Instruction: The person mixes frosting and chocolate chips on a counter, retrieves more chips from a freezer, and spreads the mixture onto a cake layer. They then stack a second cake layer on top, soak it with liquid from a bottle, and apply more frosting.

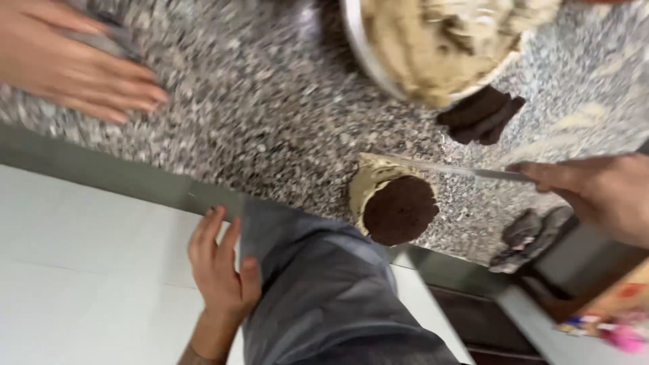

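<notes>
My right hand (602,192) gripped a long metal knife (453,169) over the round dark cake (400,209) at the speckled granite tabletop's (270,122) near edge; my left hand (220,267) rested open on my thigh.

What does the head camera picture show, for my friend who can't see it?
The person's right hand holds a long knife against a small round chocolate cake edged with tan cream on a speckled stone counter. Their left hand rests near their knee, a bowl of cream sits above, and another person's hand lies top left.

We see even, soft daylight, no hard shadows or glare; motion blur smears the whole tilted frame, edges worst.
</notes>
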